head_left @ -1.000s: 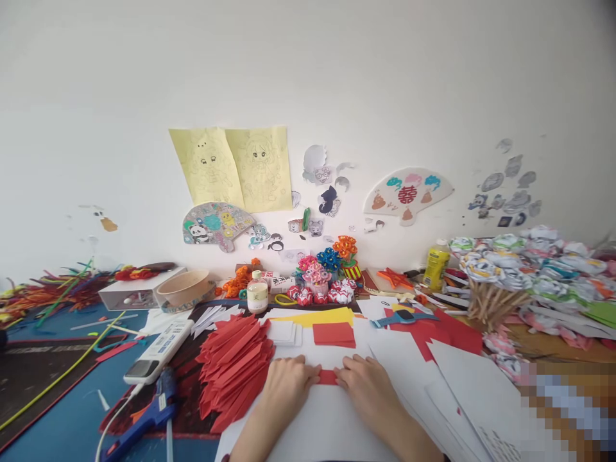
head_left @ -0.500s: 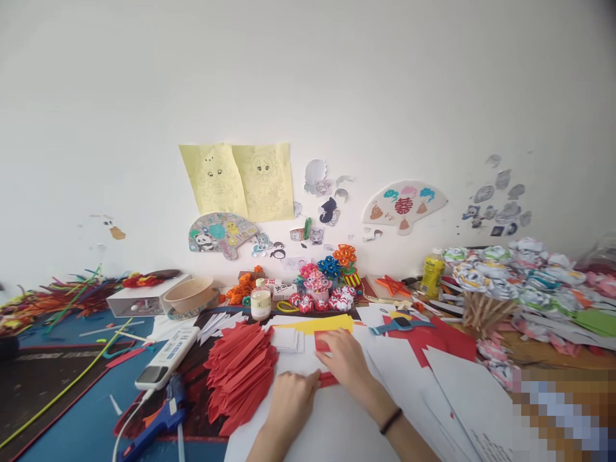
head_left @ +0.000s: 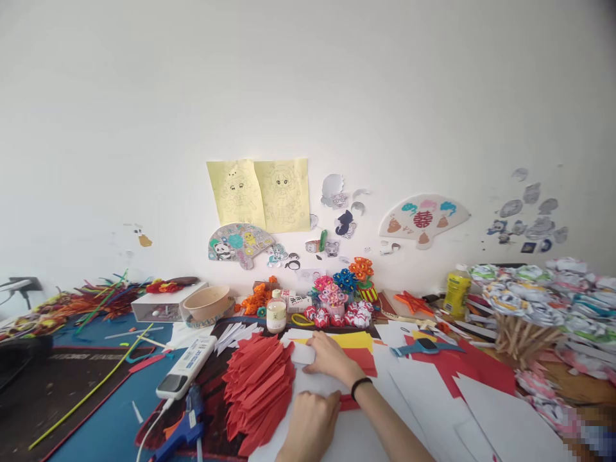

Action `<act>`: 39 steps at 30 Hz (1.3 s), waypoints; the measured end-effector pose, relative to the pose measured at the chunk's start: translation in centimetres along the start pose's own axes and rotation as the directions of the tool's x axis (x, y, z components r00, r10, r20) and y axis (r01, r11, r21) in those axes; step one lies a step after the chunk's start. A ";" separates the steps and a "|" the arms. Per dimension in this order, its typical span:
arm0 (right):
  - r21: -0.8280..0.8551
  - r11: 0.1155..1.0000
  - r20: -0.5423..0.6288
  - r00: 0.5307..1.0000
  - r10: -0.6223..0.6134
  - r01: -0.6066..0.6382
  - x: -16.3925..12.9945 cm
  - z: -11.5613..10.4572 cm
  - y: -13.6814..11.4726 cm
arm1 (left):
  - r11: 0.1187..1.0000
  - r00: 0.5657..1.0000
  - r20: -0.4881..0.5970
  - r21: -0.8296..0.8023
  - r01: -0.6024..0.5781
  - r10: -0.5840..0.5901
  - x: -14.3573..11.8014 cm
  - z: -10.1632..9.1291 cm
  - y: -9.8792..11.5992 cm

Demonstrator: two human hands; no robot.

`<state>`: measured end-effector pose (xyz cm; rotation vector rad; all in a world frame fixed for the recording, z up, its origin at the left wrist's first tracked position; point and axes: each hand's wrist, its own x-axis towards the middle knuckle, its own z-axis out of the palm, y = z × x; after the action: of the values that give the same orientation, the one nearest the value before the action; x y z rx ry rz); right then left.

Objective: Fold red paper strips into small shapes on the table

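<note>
My left hand (head_left: 310,423) lies flat near the table's front edge and presses a small folded red paper strip (head_left: 347,403) onto a white sheet (head_left: 337,443). My right hand (head_left: 331,358) is stretched forward over the table, its fingers on a small white paper card (head_left: 303,353) from a stack of white cards. A black band circles that wrist. A red paper square (head_left: 366,360) and a yellow sheet (head_left: 356,340) lie just right of the right hand. A fanned heap of folded red paper pieces (head_left: 260,388) sits left of both hands.
A blue glue gun (head_left: 185,430) and a white power strip (head_left: 187,366) lie at the left. A small white bottle (head_left: 276,312), paper flowers (head_left: 337,298), a bowl (head_left: 208,301) and a yellow bottle (head_left: 456,292) stand along the wall. Rolled paper flowers (head_left: 534,301) fill the right side.
My right hand left the red strip and reached forward and left onto the white cards. My left hand stayed on the strip. The view tilted upward.
</note>
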<state>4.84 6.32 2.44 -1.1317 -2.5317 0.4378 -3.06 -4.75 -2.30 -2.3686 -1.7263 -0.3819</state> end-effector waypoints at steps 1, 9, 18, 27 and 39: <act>-0.005 1.000 -0.009 1.000 0.011 -0.011 -0.1 0.0 0.2 | 1.000 1.000 0.003 -0.006 0.005 -0.005 0.0 -0.1 0.0; -0.009 0.999 -0.112 0.992 0.053 -0.054 -1.7 0.7 2.2 | 0.993 0.985 -0.123 0.016 0.121 -0.118 1.4 -2.6 -1.1; 0.076 0.994 -0.206 0.974 0.092 -0.078 -4.2 1.0 4.5 | 0.974 0.971 0.204 0.165 -0.157 0.123 9.3 -4.5 -3.4; 0.260 0.963 -0.185 0.976 0.119 -0.068 -4.6 1.0 6.0 | 0.971 0.921 0.330 0.042 -0.233 0.207 11.6 -3.8 -6.1; 0.290 0.956 -0.212 0.970 0.117 -0.052 -4.6 1.1 6.1 | 0.972 0.930 0.284 -0.048 -0.231 0.235 11.1 -3.8 -6.4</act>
<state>11.26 6.52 -1.80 -1.1129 -2.1488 0.6318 -6.25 6.12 4.79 -2.7117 -1.5206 -0.0106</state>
